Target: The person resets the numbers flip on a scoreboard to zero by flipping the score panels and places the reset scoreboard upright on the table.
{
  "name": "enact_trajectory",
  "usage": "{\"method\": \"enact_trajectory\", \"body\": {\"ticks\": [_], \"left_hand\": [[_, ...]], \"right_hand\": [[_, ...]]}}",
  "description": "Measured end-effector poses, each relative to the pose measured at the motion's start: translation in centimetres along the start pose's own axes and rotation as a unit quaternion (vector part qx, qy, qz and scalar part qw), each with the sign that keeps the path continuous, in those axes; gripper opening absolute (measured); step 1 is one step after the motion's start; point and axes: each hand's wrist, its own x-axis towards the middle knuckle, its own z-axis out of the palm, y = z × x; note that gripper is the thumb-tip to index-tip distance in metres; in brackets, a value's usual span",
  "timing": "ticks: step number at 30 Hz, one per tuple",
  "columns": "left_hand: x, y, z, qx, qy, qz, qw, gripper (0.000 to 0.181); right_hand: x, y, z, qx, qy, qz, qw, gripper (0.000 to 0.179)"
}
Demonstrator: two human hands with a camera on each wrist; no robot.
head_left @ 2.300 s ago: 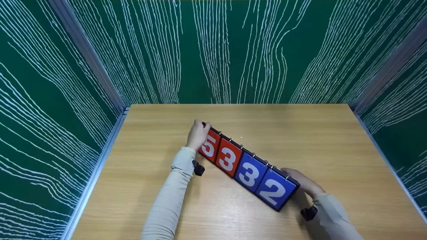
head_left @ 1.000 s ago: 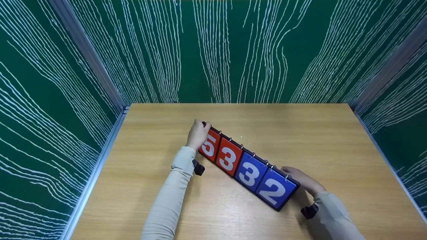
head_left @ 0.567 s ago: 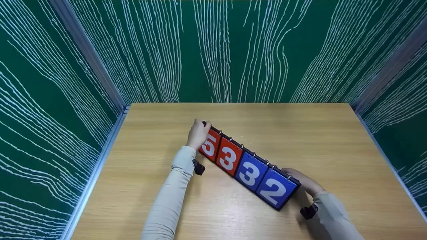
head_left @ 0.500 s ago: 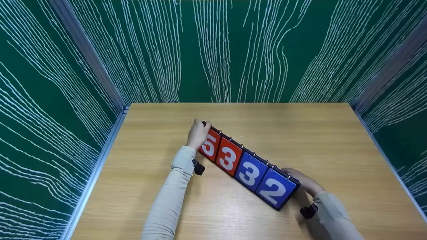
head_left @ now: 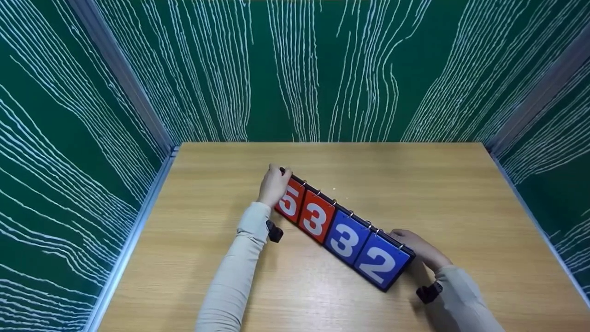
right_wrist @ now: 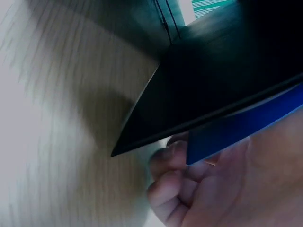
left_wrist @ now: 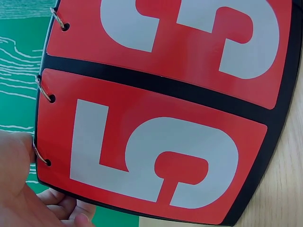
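Note:
A flip scoreboard (head_left: 330, 229) stands slanted across the table, its ring-bound number cards reading red 5 and 3, blue 3 and 2. My left hand (head_left: 274, 185) grips its upper left corner, beside the red 5 card (left_wrist: 156, 151). Behind the right end, next to the blue 2 card (head_left: 379, 259), is my right hand (head_left: 421, 251), its fingers mostly hidden from the head camera. In the right wrist view those fingers (right_wrist: 168, 182) curl at the corner of a blue card (right_wrist: 236, 135), close under the black board (right_wrist: 213, 85).
The wooden table (head_left: 207, 286) runs back to a green wall (head_left: 336, 69) with white wavy lines. Similar side walls stand left and right behind metal posts (head_left: 124, 78). Small black cameras sit on both wrists.
My right hand has shifted very slightly up behind the board's right end. The left hand and the scoreboard stay essentially in place, with the same numbers facing me.

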Motion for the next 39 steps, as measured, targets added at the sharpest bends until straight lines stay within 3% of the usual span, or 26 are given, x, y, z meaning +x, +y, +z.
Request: {"method": "enact_trajectory", "body": {"ticks": [9, 15, 20, 31, 35, 39], "left_hand": [[-0.2, 0.1, -0.1, -0.006, -0.007, -0.004, 0.9999, 0.049], [-0.1, 0.1, -0.3, 0.006, -0.002, 0.006, 1.0, 0.046], [-0.1, 0.1, -0.3, 0.003, -0.004, 0.002, 1.0, 0.044], [-0.2, 0.1, -0.2, 0.0, -0.003, -0.004, 1.0, 0.041], [-0.2, 0.1, -0.1, -0.005, -0.006, -0.006, 1.0, 0.042], [-0.2, 0.1, -0.1, -0.005, -0.005, -0.006, 1.0, 0.042]], "right_hand": [[-0.4, -0.4, -0.1, -0.015, 0.068, 0.003, 0.9976, 0.028], [-0.3, -0.9, -0.1, -0.094, 0.122, -0.035, 0.9874, 0.022], [-0.3, -1.1, -0.1, -0.118, 0.139, -0.034, 0.9826, 0.022], [-0.3, -1.5, 0.0, -0.109, 0.149, -0.006, 0.9828, 0.026], [-0.4, -1.2, -0.1, -0.09, 0.158, -0.02, 0.9832, 0.022], [-0.7, -1.0, -0.6, -0.054, 0.163, 0.0, 0.9852, 0.03]]}}
